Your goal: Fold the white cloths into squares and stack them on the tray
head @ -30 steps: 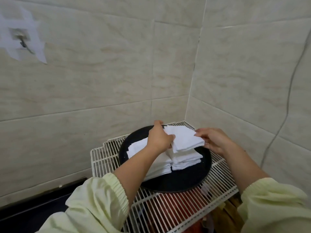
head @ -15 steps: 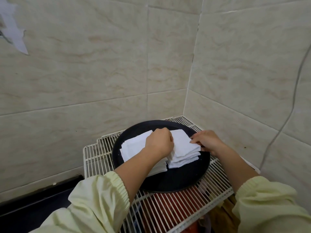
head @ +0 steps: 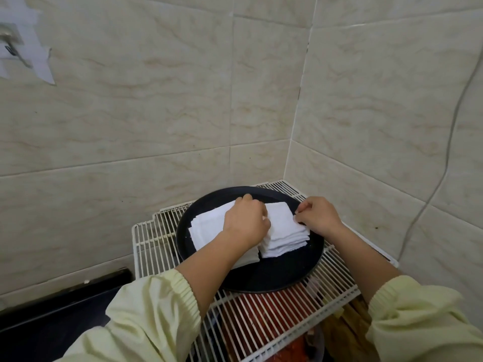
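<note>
A round black tray (head: 274, 276) sits on a white wire rack (head: 154, 239) in the tiled corner. Two stacks of folded white cloths lie on it side by side: a left stack (head: 206, 228) and a right stack (head: 283, 231). My left hand (head: 245, 222) rests curled on the seam between the stacks, at the left edge of the right stack's top cloth. My right hand (head: 316, 215) pinches the right edge of that same top cloth. Part of the left stack is hidden under my left forearm.
Tiled walls close in behind and to the right of the rack. A grey cable (head: 444, 163) runs down the right wall. Red items (head: 261, 312) show beneath the rack. A dark surface (head: 52, 317) lies at lower left.
The folded cloth held above the right stack has come down onto it. Both hands lowered with it and still stay at its edges.
</note>
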The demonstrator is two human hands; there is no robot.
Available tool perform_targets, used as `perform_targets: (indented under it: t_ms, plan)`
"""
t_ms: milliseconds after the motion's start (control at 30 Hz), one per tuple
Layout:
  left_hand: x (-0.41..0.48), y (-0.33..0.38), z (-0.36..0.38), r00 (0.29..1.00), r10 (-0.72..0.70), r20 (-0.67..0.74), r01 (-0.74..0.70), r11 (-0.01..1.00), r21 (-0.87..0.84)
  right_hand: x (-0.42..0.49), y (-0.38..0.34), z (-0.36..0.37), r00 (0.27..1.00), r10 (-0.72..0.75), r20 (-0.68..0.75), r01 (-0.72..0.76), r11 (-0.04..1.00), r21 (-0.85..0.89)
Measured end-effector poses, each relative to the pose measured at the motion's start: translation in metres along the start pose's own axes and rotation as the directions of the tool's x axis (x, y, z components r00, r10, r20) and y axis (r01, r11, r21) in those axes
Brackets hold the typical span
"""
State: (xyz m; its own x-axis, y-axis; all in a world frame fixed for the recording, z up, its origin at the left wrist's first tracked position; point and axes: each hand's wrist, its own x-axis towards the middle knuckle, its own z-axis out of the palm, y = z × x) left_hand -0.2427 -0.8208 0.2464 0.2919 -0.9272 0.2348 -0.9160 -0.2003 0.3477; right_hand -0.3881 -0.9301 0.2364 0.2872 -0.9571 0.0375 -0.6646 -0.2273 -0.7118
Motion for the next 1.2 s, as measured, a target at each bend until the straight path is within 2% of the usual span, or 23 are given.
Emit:
perform_targets:
  t_ms: [133,267,400,533,667,800,1100,1200]
  plan:
    - [-0.007,-0.013,-0.019,0.989,0.004,-0.147,-0.02,0.994,-0.108,-0.01,-0.026,-0.001,0.995,-0.095,-0.027,0.095,0.995,-0.011]
    - [-0.027,-0.047,-0.045,0.966,-0.056,-0.254,0.035,0.996,-0.085,-0.034,-0.067,0.018,0.966,-0.257,-0.026,0.257,0.966,0.007]
    - [-0.072,-0.105,-0.068,0.93,-0.235,-0.281,0.22,0.972,-0.085,-0.073,-0.121,0.059,0.906,-0.422,0.012,0.421,0.905,0.054]
    - [-0.133,-0.165,-0.088,0.889,-0.375,-0.263,0.374,0.926,-0.054,-0.12,-0.162,0.116,0.837,-0.537,0.107,0.538,0.843,0.015]
    - [-0.223,-0.228,-0.11,0.82,-0.52,-0.239,0.536,0.844,0.001,-0.188,-0.186,0.199,0.768,-0.565,0.301,0.604,0.795,-0.05]
    - [-0.32,-0.28,-0.134,0.74,-0.625,-0.249,0.654,0.755,0.048,-0.268,-0.217,0.265,0.656,-0.574,0.489,0.69,0.719,-0.082]
    - [-0.552,-0.383,-0.203,0.522,-0.788,-0.325,0.823,0.566,-0.051,-0.467,-0.316,0.385,0.427,-0.654,0.625,0.853,0.52,-0.038]
    - [-0.637,-0.406,-0.229,0.413,-0.838,-0.355,0.879,0.469,-0.083,-0.539,-0.349,0.424,0.325,-0.677,0.66,0.895,0.446,0.017]
